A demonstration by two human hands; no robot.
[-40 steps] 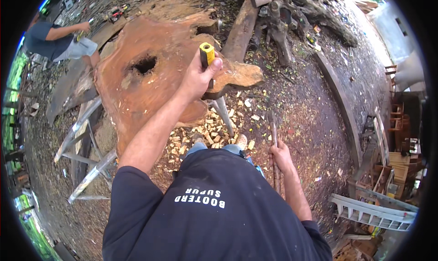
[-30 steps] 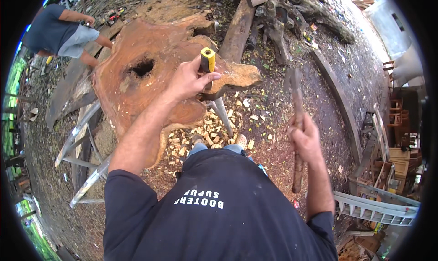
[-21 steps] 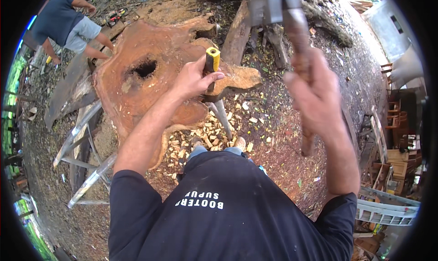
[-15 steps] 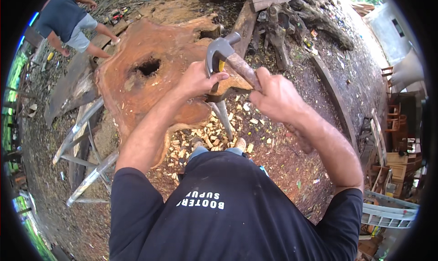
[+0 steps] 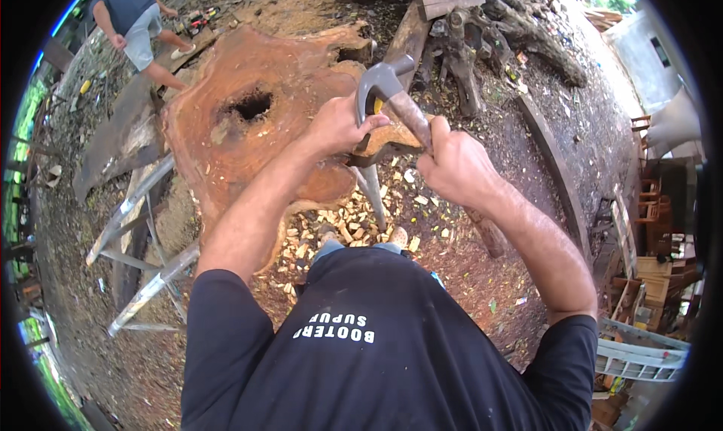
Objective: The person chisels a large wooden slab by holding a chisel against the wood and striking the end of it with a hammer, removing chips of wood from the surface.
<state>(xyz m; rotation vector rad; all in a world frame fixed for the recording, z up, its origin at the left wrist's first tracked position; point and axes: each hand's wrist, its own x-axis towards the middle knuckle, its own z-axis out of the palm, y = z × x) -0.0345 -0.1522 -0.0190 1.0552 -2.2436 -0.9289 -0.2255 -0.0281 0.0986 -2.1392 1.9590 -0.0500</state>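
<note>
My right hand (image 5: 459,163) grips the wooden handle of a claw hammer (image 5: 407,114). The handle's far end slants down below my right wrist. My left hand (image 5: 340,126) is closed around a chisel with a yellow grip (image 5: 379,105), mostly hidden by the fingers and the hammer head. The hammer head is in front of the chisel's top; I cannot tell whether they touch. Below my left hand lies the edge of a large reddish-brown wood slab (image 5: 301,81), with a dark hole (image 5: 254,105) through it and a pale cut stretch of edge (image 5: 399,136).
Metal trestle legs (image 5: 143,197) stand at the slab's left. Pale wood chips (image 5: 350,220) cover the ground by my feet. A co-worker (image 5: 135,24) is at the far left. Gnarled roots (image 5: 459,62) and a long plank (image 5: 553,160) lie to the right.
The hammer and my left hand have shifted slightly right across the view. The hammer handle's lower end shows more clearly below my right forearm. The co-worker has stepped to the right and farther off.
</note>
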